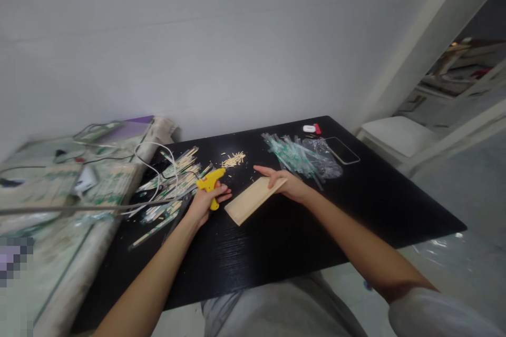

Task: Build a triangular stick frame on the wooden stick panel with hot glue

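A yellow hot glue gun [211, 182] is in my left hand [205, 200], its handle between my thumb and fingers, which reach loosely past it. My right hand [290, 184] grips the far right end of a flat, pale wooden panel [253, 201], with its index finger stretched out past the edge. The panel is tilted above the black table [276, 242], and a low lip shows along its near edge. Beyond the two hands lies a small pile of short wooden stick pieces [233, 159]. Wrapped chopsticks [169, 184] are heaped to the left of the glue gun.
Torn clear and green wrappers [294, 155] lie at the back right beside a phone [340, 150] and a small white case [309, 129]. White cable [172, 155] loops over the chopsticks. An adjoining covered table [67, 221] on the left carries more packs. A wall runs behind.
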Available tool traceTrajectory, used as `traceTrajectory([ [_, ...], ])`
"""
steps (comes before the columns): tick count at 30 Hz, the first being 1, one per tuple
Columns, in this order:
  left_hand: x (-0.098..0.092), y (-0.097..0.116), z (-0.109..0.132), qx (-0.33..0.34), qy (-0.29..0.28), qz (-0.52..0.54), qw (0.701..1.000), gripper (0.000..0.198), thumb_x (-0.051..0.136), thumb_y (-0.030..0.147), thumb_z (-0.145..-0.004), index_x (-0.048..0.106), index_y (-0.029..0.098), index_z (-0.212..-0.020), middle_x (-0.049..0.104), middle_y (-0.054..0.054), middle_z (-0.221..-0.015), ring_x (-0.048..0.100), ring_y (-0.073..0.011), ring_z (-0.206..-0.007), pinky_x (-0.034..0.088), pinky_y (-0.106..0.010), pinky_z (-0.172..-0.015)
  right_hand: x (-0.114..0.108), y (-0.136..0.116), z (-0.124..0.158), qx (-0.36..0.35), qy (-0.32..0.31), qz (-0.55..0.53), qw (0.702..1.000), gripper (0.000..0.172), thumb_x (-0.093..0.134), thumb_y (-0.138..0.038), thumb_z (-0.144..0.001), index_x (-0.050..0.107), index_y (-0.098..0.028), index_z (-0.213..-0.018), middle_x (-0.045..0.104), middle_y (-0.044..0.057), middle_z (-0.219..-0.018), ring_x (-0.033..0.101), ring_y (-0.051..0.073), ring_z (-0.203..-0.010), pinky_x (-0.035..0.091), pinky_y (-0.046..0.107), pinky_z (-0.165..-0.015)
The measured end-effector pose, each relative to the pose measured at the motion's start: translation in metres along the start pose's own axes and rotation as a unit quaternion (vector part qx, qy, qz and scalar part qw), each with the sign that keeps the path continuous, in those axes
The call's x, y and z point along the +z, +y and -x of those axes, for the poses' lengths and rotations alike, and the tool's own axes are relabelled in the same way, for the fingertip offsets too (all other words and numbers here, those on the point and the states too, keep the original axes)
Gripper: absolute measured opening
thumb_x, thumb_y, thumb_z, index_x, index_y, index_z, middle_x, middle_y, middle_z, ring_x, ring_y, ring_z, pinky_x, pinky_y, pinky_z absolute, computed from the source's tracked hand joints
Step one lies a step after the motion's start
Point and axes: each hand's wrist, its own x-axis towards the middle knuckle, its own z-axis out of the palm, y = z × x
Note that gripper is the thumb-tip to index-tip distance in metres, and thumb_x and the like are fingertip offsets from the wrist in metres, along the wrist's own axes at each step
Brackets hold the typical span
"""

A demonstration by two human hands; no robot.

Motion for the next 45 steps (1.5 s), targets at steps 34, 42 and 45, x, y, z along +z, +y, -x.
traceTrajectory([
  [34, -0.008, -0.006, -0.013, 0.076, 0.063, -0.077, 0.992, 0.061, 0.094, 0.055, -0.053, 0.068, 0.014, -0.089, 0.070, -0.003, -0.079, 0.069, -0.0152, -0.065, 0.057, -0.023, -0.051, -0.001, 0.002, -0.006, 0.125, 0.172, -0.214, 0.954, 0.043, 0.070, -0.007, -0.077, 0.068, -0.015, -0.120, 0.081, 0.010, -0.109, 0.076, 0.027, -0.107, 0.056, 0.044, -0.107],
  [42, -0.005, -0.001, -0.004, 0.121, 0.055, -0.100, 0.986, 0.060, 0.087, 0.064, -0.066, 0.065, 0.016, -0.093, 0.069, -0.002, -0.082, 0.066, -0.0135, -0.064, 0.051, -0.020, -0.044, 0.003, 0.004, -0.004, 0.085, 0.160, -0.233, 0.955, 0.063, 0.071, -0.001, -0.079, 0.060, -0.022, -0.137, 0.080, 0.006, -0.113, 0.076, 0.026, -0.108, 0.058, 0.047, -0.106],
  [45, -0.004, 0.000, -0.003, 0.136, 0.037, -0.125, 0.982, 0.057, 0.084, 0.067, -0.069, 0.065, 0.016, -0.086, 0.068, -0.002, -0.080, 0.063, -0.0123, -0.060, 0.048, -0.019, -0.041, 0.000, 0.005, -0.004, 0.078, 0.162, -0.231, 0.956, 0.067, 0.069, -0.002, -0.083, 0.055, -0.026, -0.143, 0.079, 0.006, -0.117, 0.076, 0.027, -0.109, 0.060, 0.050, -0.103],
])
